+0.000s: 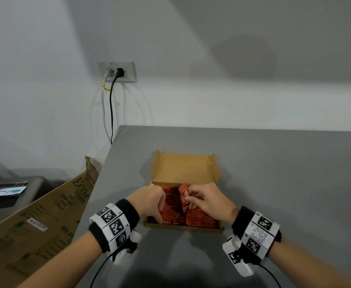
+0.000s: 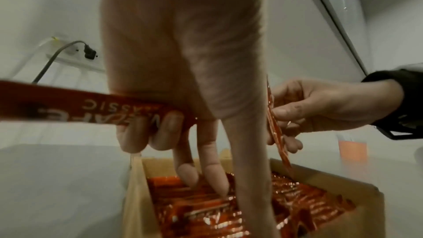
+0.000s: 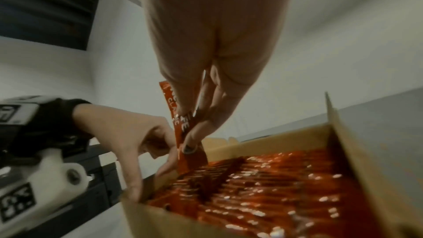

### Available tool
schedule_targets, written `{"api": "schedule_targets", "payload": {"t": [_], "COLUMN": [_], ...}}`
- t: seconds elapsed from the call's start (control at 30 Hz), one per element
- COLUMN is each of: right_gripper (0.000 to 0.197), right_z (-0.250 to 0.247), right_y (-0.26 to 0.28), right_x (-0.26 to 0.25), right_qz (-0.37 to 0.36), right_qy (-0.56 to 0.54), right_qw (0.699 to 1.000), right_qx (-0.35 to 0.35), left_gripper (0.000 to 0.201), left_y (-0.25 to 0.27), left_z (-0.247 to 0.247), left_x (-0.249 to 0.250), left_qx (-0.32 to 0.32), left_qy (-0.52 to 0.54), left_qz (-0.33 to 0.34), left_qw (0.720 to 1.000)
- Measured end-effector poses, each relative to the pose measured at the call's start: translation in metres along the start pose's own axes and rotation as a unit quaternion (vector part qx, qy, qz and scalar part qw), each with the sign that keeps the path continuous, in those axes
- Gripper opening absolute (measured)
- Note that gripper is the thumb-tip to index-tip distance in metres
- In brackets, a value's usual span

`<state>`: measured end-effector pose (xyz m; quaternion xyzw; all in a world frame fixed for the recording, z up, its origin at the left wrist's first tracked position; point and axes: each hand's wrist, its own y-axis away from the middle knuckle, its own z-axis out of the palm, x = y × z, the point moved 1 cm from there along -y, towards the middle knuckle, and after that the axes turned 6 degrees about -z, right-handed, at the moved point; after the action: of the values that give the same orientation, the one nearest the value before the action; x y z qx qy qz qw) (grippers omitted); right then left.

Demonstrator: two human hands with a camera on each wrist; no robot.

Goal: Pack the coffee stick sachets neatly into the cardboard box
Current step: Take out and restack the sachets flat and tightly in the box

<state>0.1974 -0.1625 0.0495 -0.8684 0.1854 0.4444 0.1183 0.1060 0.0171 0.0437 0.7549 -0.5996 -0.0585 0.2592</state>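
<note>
Pinching a red sachet, R hand hovered over box; L hand clutched another sachet

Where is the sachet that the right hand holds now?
In the head view the sachet stands tilted over the middle of the cardboard box, pinched by the right hand, with the left hand beside it.
</note>
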Motion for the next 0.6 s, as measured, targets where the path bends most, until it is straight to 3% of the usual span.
{"api": "schedule_targets", "payload": {"t": [0.07,0.17,0.43,0.5,0.6], "right_gripper": [0.009,0.011,0.014,0.014,0.016], "right_z": [0.012,0.027,0.040,0.041,0.044], "right_y": [-0.002,-0.006,-0.016,-0.021,-0.028], "right_x": [-0.006,-0.012,-0.022,-0.024,-0.029], "right_qz": [-0.001,-0.008,-0.009,-0.009,-0.013], "right_qy": [0.002,0.045,0.188,0.216,0.264], "right_qw": [1.000,0.997,0.967,0.956,0.935], "right_qx": [-0.023,-0.058,-0.172,-0.198,-0.237], "left_gripper": [0.028,0.049,0.041,0.035,0.010], "left_y": [-0.001,-0.006,-0.003,-0.003,-0.003], "left_z": [0.006,0.014,0.013,0.013,0.012], "left_x": [0.001,-0.003,-0.010,-0.012,-0.016], "left_qx": [0.008,0.024,0.036,0.032,0.012], "left_qy": [-0.022,-0.033,-0.012,-0.001,0.030], "left_qz": [-0.001,-0.016,0.004,0.007,0.018], "left_qw": [1.000,0.999,0.999,0.999,0.999]}}
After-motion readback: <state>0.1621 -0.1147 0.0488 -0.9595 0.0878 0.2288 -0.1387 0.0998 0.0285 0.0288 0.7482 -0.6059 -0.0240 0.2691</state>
